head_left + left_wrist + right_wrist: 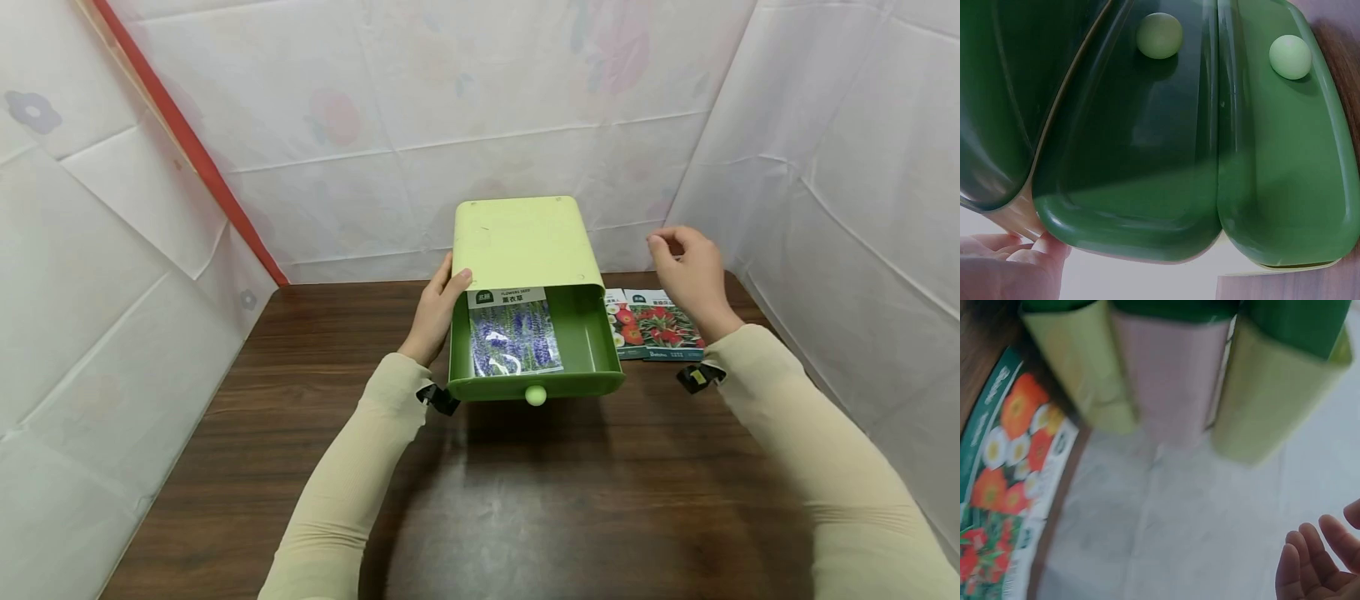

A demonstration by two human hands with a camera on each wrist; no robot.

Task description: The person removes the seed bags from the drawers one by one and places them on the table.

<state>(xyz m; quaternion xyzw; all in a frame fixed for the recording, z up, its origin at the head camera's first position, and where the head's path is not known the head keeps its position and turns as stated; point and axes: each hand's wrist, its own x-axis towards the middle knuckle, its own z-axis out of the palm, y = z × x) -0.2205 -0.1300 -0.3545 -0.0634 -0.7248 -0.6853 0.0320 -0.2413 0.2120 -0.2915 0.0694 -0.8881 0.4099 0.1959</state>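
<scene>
A small drawer cabinet [525, 242] with a pale yellow-green top stands at the back of the table. Its top green drawer [585, 333] is pulled out, and a flower seed packet [513, 337] with purple blooms lies in its left part. My left hand [435, 312] rests against the cabinet's left side, thumb at the top front edge. In the left wrist view, lower drawers [1141, 144] with round knobs [1159, 35] are pushed in. Raised to the right of the cabinet, my right hand [690, 271] holds nothing, its fingers loosely bent.
Right of the cabinet, two more seed packets lie on the table: one with red flowers [663, 325], one with orange and white flowers [628, 329]. White patterned sheeting [337, 167] walls the brown wooden table [315, 417] at the back and sides.
</scene>
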